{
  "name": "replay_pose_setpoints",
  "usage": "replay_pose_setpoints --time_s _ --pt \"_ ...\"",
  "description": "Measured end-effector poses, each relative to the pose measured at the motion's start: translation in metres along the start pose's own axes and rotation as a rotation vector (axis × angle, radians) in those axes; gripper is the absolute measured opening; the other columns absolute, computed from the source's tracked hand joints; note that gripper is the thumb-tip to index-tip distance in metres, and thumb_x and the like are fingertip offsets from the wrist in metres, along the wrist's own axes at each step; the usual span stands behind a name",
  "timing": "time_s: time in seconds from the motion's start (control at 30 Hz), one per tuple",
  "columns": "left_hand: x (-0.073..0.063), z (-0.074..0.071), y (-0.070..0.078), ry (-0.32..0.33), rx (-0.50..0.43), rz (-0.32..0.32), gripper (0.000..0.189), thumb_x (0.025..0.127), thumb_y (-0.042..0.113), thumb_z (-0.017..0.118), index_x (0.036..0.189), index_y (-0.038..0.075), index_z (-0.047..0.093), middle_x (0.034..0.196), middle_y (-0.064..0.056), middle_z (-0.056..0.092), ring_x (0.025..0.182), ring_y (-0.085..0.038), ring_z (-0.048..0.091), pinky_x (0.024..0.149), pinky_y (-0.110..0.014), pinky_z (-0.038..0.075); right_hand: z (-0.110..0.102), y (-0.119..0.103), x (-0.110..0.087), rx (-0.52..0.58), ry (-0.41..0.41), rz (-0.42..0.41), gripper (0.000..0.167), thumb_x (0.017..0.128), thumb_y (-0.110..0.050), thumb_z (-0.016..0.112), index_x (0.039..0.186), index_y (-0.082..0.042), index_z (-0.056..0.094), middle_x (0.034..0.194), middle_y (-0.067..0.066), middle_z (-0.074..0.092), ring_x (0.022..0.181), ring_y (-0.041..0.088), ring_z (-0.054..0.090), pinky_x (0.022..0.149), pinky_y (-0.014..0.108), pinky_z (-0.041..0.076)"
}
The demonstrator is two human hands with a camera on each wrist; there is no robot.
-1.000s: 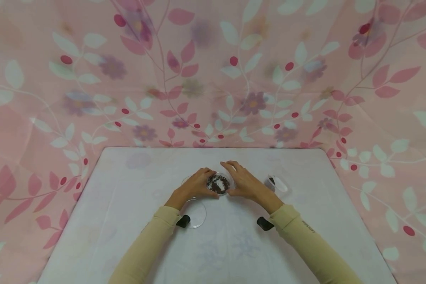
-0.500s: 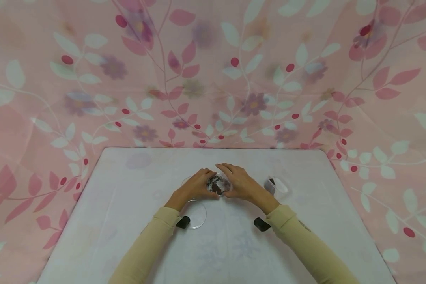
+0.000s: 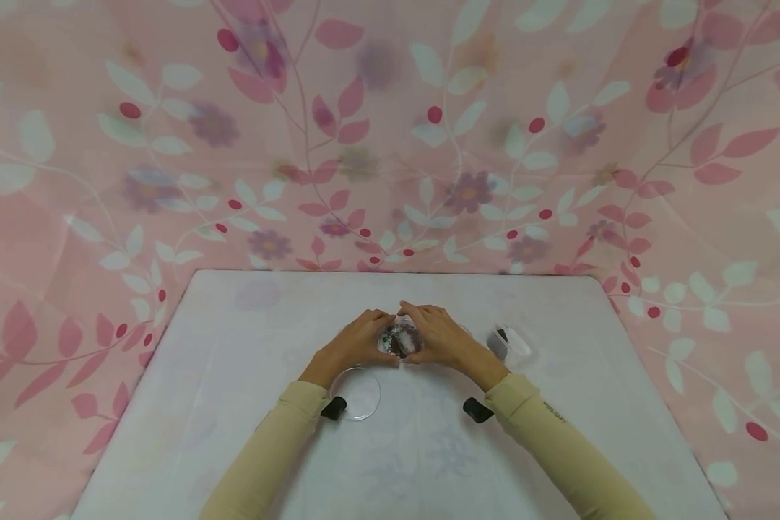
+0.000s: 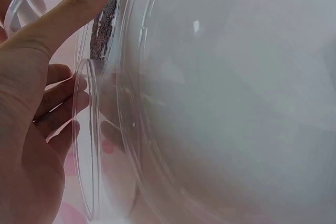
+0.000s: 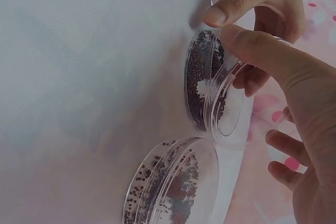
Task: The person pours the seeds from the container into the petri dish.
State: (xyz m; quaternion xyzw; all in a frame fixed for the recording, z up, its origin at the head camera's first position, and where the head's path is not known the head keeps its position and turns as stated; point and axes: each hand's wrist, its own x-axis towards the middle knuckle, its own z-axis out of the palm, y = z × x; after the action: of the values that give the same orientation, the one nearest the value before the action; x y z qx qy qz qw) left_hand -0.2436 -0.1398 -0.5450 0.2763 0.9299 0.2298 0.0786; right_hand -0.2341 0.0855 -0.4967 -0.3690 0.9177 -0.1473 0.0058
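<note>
Near the table's middle, a round clear petri dish (image 3: 399,339) of small dark granules stands between the two hands. The left hand (image 3: 354,341) grips its left side, the thumb lying along the near rim. On the other side, the right hand (image 3: 443,339) curves round it, its thumb close to the left thumb. In the right wrist view, a clear lid (image 5: 229,109) covers the dish (image 5: 197,87); whether it is fully seated I cannot tell. Part of the dish's rim is hidden by fingers. The left wrist view shows the left thumb against the granule-filled dish (image 4: 106,27).
A loose clear round lid (image 3: 356,393) lies by the left wrist. To the right stands a clear plastic tub (image 3: 510,343) with dark granules. Another petri dish (image 5: 173,182) with scattered granules appears in the right wrist view. White cloth (image 3: 234,448) covers the table; a floral curtain hangs behind.
The right hand has moved slightly left and closed in round the dish. The granules now show through glare from clear plastic above them. The left hand stays nearly still.
</note>
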Motion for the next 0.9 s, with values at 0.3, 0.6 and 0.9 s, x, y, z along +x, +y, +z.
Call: replay_pose_setpoints --time_s 0.3,0.6,0.9 --pt "-0.004 -0.002 -0.005 0.011 -0.001 -0.008 0.086 0.071 0.057 0.081 0.139 0.013 0.055 0.136 -0.003 0.054 0.128 -0.018 0.048 0.111 -0.039 0.043 0.007 -0.001 0.007 0.011 -0.02 -0.038 0.085 0.074 -0.041 0.085 0.144 -0.014 0.045 0.145 0.015 0.047 0.13 0.033 0.048 0.103 0.055 0.045" --pt "-0.004 0.0 -0.012 0.022 0.009 0.005 0.081 0.071 0.055 0.082 0.134 0.011 0.06 0.132 -0.002 0.056 0.125 -0.017 0.05 0.11 -0.035 0.044 0.011 -0.003 0.009 0.02 -0.094 -0.008 0.084 0.078 -0.039 0.082 0.147 -0.014 0.042 0.149 0.014 0.045 0.135 0.032 0.044 0.108 0.047 0.045" --pt "-0.005 -0.002 -0.013 0.011 0.013 0.009 0.075 0.072 0.053 0.082 0.13 0.009 0.063 0.13 -0.002 0.056 0.122 -0.017 0.051 0.109 -0.034 0.045 0.015 -0.006 0.015 -0.04 -0.151 0.022 0.085 0.077 -0.046 0.081 0.146 -0.014 0.045 0.15 0.011 0.044 0.135 0.03 0.044 0.107 0.046 0.046"
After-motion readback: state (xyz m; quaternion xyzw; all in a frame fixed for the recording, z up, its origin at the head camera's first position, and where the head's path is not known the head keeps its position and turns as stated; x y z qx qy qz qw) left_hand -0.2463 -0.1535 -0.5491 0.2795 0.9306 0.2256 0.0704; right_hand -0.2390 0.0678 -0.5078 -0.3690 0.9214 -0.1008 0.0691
